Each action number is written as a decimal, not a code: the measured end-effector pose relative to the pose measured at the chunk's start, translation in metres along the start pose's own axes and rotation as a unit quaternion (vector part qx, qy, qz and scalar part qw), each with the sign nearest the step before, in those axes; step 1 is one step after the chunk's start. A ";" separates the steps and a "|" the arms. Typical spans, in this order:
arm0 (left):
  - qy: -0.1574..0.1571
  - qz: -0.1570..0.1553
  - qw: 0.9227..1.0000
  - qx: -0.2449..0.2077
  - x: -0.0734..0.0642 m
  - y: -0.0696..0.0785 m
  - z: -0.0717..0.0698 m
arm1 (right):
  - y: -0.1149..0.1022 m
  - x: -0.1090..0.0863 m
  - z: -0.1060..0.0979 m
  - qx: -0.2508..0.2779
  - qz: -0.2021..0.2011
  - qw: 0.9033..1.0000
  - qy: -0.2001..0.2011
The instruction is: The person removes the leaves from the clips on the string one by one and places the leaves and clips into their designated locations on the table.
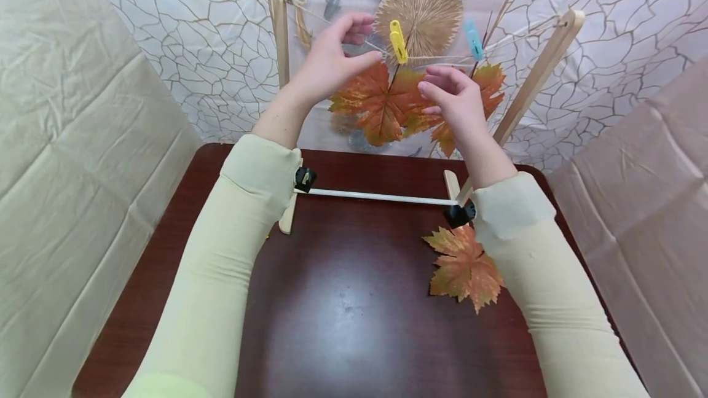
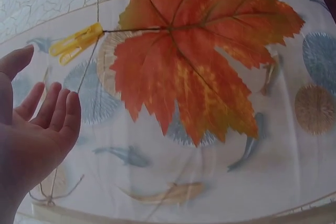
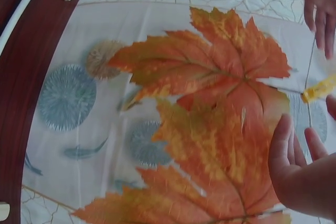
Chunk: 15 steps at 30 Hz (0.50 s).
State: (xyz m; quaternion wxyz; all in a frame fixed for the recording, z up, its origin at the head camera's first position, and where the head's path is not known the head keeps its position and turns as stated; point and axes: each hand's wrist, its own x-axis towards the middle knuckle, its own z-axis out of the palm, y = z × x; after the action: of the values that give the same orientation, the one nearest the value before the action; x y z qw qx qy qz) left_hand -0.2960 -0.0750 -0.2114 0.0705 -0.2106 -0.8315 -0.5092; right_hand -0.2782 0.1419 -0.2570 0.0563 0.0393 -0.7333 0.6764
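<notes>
A yellow clothespin (image 1: 398, 43) clips the stem of an orange maple leaf (image 1: 376, 106) to a thin string (image 1: 439, 57). To its right a light blue clothespin (image 1: 474, 40) holds another maple leaf (image 1: 491, 86), partly covered by my right hand (image 1: 458, 102). My left hand (image 1: 336, 57) is raised just left of the yellow clothespin, its fingers loosely bent around nothing. Below and right of that clothespin, the right hand hovers in front of the leaves with relaxed fingers. In the left wrist view, a gap shows between the left hand (image 2: 44, 121) and the yellow clothespin (image 2: 77, 43).
The string runs between two wooden posts, left (image 1: 281, 35) and right (image 1: 544, 66), joined low down by a white rod (image 1: 381, 196). A loose maple leaf (image 1: 467, 268) lies on the dark table (image 1: 343, 312) near my right forearm. Patterned cloth (image 1: 193, 35) hangs behind.
</notes>
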 end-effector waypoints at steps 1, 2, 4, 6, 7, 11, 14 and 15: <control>0.000 -0.002 1.000 0.001 0.002 0.001 0.001 | -0.001 0.001 0.003 -0.001 0.003 1.000 0.005; -0.001 -0.005 1.000 -0.001 0.003 0.003 0.003 | -0.002 0.003 0.006 -0.003 0.005 1.000 0.008; -0.001 -0.006 1.000 0.002 0.006 0.005 0.006 | -0.004 0.006 0.012 -0.002 0.012 1.000 0.013; -0.003 -0.011 1.000 -0.001 0.010 0.007 0.009 | -0.005 0.008 0.017 -0.008 0.019 1.000 0.015; -0.003 -0.012 1.000 -0.002 0.011 0.009 0.010 | -0.005 0.010 0.020 -0.012 0.022 1.000 0.017; -0.004 -0.009 1.000 -0.006 0.017 0.016 0.015 | -0.005 0.016 0.030 -0.046 0.026 0.998 0.026; -0.007 -0.012 1.000 -0.008 0.020 0.020 0.018 | -0.004 0.020 0.036 -0.065 0.018 0.997 0.033; -0.008 -0.014 1.000 -0.006 0.021 0.021 0.018 | -0.003 0.021 0.037 -0.070 0.016 0.997 0.035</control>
State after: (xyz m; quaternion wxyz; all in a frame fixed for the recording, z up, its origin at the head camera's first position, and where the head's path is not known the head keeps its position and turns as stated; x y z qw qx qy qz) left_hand -0.3040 -0.0452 -0.1959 0.0553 -0.2032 -0.8317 -0.5138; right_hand -0.2993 0.1050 -0.2537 0.0735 0.0003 -0.7770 0.6253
